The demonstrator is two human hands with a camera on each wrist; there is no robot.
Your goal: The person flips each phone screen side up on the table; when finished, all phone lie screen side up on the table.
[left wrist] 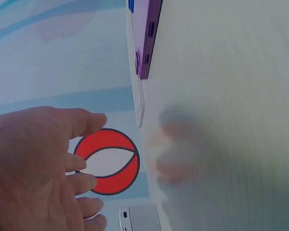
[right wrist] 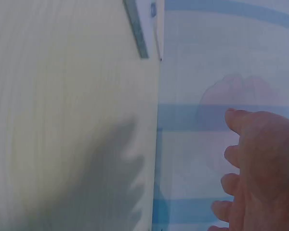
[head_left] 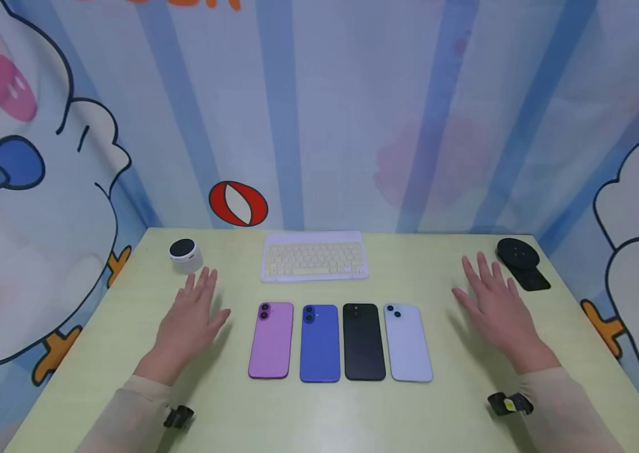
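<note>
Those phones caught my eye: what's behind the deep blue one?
Behind the deep blue phone, bare tabletop shows, then the keyboard, then the striped backdrop. Whatever lies beyond the backdrop can't be seen, nor can the patch of tabletop the phone covers.

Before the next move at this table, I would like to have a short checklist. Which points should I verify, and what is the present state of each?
1. Left grip free: ok, it holds nothing, fingers extended.
2. Right grip free: ok, it holds nothing either.
3. Phones separate: ok, gaps show between the purple phone, blue phone, black phone and pale phone.
4. Phone screens visible: not ok, all four lie with their backs up.
5. Keyboard clear of the phones: ok, it lies behind them, apart.
6. Phones switched on: cannot tell, their screens are hidden.
</note>
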